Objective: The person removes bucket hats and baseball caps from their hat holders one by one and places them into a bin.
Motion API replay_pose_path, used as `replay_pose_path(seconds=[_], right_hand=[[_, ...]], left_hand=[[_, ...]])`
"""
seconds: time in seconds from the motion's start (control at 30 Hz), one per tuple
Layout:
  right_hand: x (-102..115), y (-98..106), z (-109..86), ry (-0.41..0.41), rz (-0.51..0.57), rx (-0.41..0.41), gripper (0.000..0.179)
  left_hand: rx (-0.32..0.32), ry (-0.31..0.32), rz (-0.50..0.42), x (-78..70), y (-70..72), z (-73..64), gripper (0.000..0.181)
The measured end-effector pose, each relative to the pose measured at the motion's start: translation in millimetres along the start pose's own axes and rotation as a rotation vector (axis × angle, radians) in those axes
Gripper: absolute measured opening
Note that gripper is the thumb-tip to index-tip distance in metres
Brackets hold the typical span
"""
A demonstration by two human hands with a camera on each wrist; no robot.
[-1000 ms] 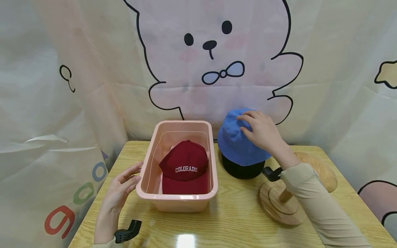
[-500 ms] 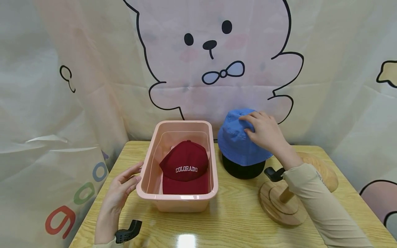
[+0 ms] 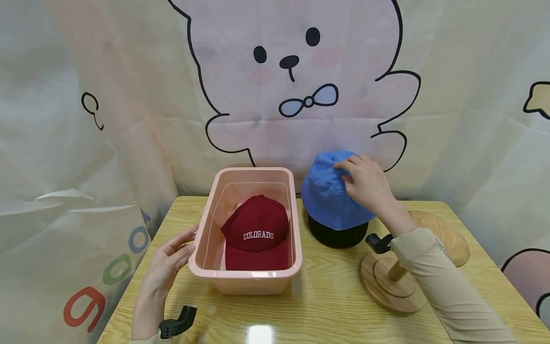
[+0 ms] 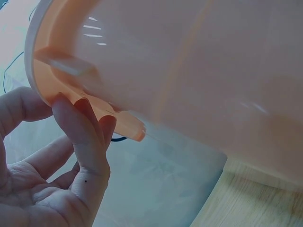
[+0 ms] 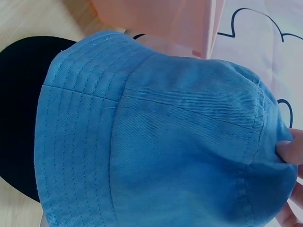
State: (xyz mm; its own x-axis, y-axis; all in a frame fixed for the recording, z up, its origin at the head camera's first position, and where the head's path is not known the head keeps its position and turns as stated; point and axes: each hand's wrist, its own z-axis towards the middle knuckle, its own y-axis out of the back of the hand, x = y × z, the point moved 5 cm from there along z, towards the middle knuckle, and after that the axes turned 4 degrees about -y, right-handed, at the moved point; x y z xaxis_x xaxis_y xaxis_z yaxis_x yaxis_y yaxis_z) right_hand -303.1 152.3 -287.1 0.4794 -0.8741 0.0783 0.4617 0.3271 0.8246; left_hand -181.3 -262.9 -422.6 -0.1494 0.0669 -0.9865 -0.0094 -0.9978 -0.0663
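My right hand (image 3: 365, 184) pinches the crown of a blue bucket hat (image 3: 324, 191), and the cloth dents beside the thumb in the right wrist view. From under its stitched brim sticks a black rounded piece (image 5: 26, 118); the rest of that piece is hidden by the hat. My left hand (image 3: 167, 260) holds the left rim of a pink plastic bin (image 3: 247, 283), its thumb and fingertips meeting at the edge in the left wrist view. Inside the bin lies a dark red baseball cap (image 3: 259, 217) lettered COLORADO, visor toward me.
To the right, partly behind my right forearm, a wooden stand (image 3: 388, 282) with a round base and a rounded top (image 3: 447, 239) lies tipped over on the wooden table (image 3: 331, 296). A printed curtain (image 3: 301, 136) hangs right behind the table.
The right hand's thumb and fingers have shifted slightly right and drawn a little closer together on the crown. The left hand, bin and red cap stay put.
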Motion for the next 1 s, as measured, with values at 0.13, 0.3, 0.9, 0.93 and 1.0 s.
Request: replay_pose_path(seconds=[0.13, 0.3, 0.9, 0.93, 1.0], right_hand=[[-1, 0, 1.1, -0.009, 0.028, -0.021, 0.026], [-1, 1, 2.3, -0.031, 0.056, -0.037, 0.024], [-11, 11, 6.1, -0.114, 0.111, -0.108, 0.020], [-12, 12, 6.3, -0.120, 0.115, -0.114, 0.020], [-14, 14, 6.8, -0.131, 0.122, -0.133, 0.019]], left_hand=[[0.004, -0.013, -0.005, 0.0, -0.3, -0.5, 0.040], [0.009, -0.025, -0.015, 0.0, -0.3, -1.1, 0.040], [0.019, -0.018, -0.008, -0.3, -0.1, -0.2, 0.041], [0.021, -0.022, -0.011, -0.4, -0.3, 0.0, 0.041], [0.023, -0.028, -0.016, -0.7, -0.7, 0.3, 0.040]])
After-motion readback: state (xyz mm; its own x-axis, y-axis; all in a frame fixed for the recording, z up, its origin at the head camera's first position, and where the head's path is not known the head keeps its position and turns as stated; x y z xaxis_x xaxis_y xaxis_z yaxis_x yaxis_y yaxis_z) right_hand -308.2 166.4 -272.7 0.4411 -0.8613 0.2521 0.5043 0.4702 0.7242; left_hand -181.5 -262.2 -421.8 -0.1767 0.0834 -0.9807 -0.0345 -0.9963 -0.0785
